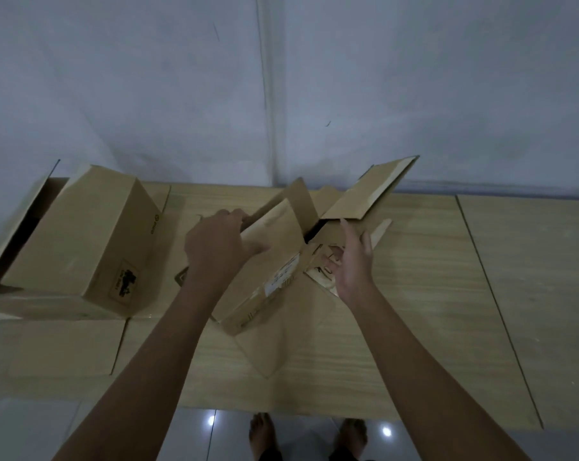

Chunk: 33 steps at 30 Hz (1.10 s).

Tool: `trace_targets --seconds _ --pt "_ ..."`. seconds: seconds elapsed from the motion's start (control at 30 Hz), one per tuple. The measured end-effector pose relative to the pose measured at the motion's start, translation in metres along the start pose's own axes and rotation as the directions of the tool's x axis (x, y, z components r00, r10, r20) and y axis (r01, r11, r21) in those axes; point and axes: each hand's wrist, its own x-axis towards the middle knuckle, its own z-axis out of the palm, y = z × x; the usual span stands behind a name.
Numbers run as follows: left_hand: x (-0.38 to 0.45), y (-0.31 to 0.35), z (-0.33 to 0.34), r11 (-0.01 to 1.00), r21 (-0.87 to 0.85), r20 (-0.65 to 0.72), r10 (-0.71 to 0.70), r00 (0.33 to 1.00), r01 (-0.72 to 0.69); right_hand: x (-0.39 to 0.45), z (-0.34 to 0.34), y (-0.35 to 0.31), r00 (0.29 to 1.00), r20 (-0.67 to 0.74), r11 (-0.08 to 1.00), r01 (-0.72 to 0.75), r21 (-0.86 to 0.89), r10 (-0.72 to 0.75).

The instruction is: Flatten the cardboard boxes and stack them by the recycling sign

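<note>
Pale grey walls are meeting in a corner at the top of the frame, and below them a wood-grain table is filling the middle, with glossy floor tiles and two bare feet showing at the bottom edge. At the centre of the frame a half-collapsed cardboard box is lying on the table, its long axis running from lower left to upper right, with one flap sticking up toward the upper right and another flap spreading flat toward the bottom. A white shipping label is showing on its side, the print too blurred to read. The left hand is gripping the box's upper left edge, fingers curled over the rim. The right hand is hovering just beside the box's right side, fingers spread and relaxed; whether it is touching the cardboard is unclear. At the left of the frame a second cardboard box, still standing in shape, is resting on its side, open end facing the upper left. A dark printed emblem is marking its near end, its lettering unreadable. A flattened sheet of cardboard is lying in front of it, at lower left.
</note>
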Motion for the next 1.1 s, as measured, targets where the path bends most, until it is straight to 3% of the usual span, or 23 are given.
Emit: trace_targets --seconds 0.1,0.3,0.37,0.43,0.53,0.67,0.83,0.97,1.1 --pt "-0.006 0.019 -0.015 0.988 0.110 -0.004 0.113 0.994 -0.112 -0.004 0.010 0.001 0.999 0.041 0.995 -0.019 -0.099 0.023" --pt "-0.015 0.034 -0.026 0.949 0.198 0.027 0.243 0.970 -0.244 -0.003 0.028 -0.003 0.993 0.096 0.992 -0.064 -0.112 0.075" --pt "-0.018 0.035 -0.023 0.959 0.074 0.128 0.264 0.956 -0.275 -0.004 0.036 -0.004 0.997 0.079 0.990 -0.013 -0.138 0.024" --pt "-0.023 0.035 -0.015 0.952 -0.228 0.304 0.268 0.914 -0.203 -0.004 0.045 -0.002 0.999 0.011 0.969 0.049 -0.244 -0.048" --pt "-0.040 0.030 0.001 0.739 -0.668 0.426 0.289 0.857 0.083 -0.005 0.054 -0.001 0.973 -0.095 0.907 0.157 -0.390 -0.209" --pt "-0.057 0.018 0.023 0.618 -0.738 0.506 0.240 0.828 0.272 -0.002 0.057 -0.001 0.965 -0.082 0.883 0.190 -0.430 -0.248" --pt "-0.060 0.013 0.029 0.759 -0.605 0.416 0.042 0.908 0.242 -0.013 0.056 -0.019 0.986 0.102 0.950 0.155 -0.273 -0.131" --pt "-0.059 0.028 0.019 0.699 -0.690 0.244 -0.017 0.970 0.186 -0.007 0.047 -0.042 0.970 0.242 0.988 0.060 -0.142 -0.024" --pt "-0.066 0.054 0.030 0.778 -0.616 0.128 -0.054 0.990 0.122 0.006 0.027 -0.045 0.966 0.253 0.986 -0.004 -0.165 0.046"
